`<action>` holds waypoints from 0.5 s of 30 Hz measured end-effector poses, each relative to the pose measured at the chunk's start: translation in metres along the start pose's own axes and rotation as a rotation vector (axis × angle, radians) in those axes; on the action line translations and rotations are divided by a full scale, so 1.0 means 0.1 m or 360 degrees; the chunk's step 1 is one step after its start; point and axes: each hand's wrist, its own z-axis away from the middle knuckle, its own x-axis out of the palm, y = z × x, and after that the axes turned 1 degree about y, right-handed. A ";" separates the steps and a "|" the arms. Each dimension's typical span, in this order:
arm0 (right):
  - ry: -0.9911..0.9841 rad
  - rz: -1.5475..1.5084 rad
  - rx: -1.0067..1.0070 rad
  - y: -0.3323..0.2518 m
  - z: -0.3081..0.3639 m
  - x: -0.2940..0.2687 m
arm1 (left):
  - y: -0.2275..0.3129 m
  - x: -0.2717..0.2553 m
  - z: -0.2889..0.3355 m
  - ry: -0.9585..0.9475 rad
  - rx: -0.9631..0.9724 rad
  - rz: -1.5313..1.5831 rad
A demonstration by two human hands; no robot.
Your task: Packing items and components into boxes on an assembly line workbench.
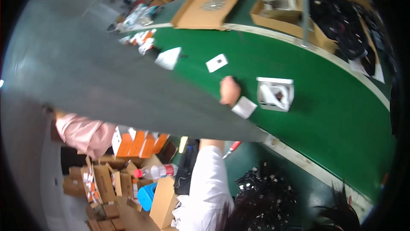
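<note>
Closest is a big, blurry gray panel (128,90) that cuts across the long green table (333,120), and an arm in a white sleeve (209,179) goes up behind it. On the table past the panel sits an open white box (275,80) with white pieces (267,93) inside, to the right of the left hand (229,91). That hand's fingers look curled, but I cannot tell if they hold anything, and a small white card (244,107) lies just beside them.
</note>
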 end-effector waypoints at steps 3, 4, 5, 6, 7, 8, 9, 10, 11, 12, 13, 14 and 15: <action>-0.0051 -0.0009 -0.0115 -0.09 -0.36 0.12 | -0.02 0.10 -0.08 0.0185 0.0100 -0.0089; -0.0062 -0.0018 -0.0149 -0.11 -0.47 0.17 | -0.16 0.07 -0.18 0.0324 0.0025 0.0011; -0.0067 -0.0019 -0.0165 -0.13 -0.54 0.22 | -0.21 0.00 -0.26 0.0450 -0.0038 0.0123; -0.0074 -0.0024 -0.0178 -0.15 -0.61 0.27 | -0.25 -0.07 -0.35 0.0466 -0.0043 0.0111; -0.0068 -0.0017 -0.0162 -0.15 -0.63 0.32 | -0.20 -0.13 -0.44 0.0390 -0.0264 0.0255; -0.0066 -0.0011 -0.0162 -0.14 -0.68 0.32 | -0.15 -0.18 -0.51 0.0324 -0.0492 0.0395; -0.0065 -0.0004 -0.0157 -0.12 -0.72 0.31 | -0.11 -0.21 -0.55 0.0343 -0.0544 0.0491; -0.0068 -0.0001 -0.0156 -0.10 -0.74 0.29 | -0.08 -0.25 -0.61 0.0360 -0.0582 0.0464; -0.0058 -0.0010 -0.0148 -0.14 -0.76 0.33 | -0.20 -0.30 -0.64 0.0506 -0.0572 0.0544; -0.0049 -0.0016 -0.0136 -0.17 -0.77 0.37 | -0.33 -0.36 -0.66 0.0646 -0.0561 0.0626; -0.0034 -0.0009 -0.0115 -0.17 -0.76 0.36 | -0.22 -0.50 -0.69 0.0444 -0.0684 0.0609; -0.0020 -0.0001 -0.0092 -0.16 -0.76 0.36 | -0.26 -0.36 -0.76 0.0399 -0.0685 0.0545; -0.0008 0.0010 -0.0068 -0.16 -0.74 0.34 | -0.21 -0.31 -0.78 0.0305 -0.0680 0.0493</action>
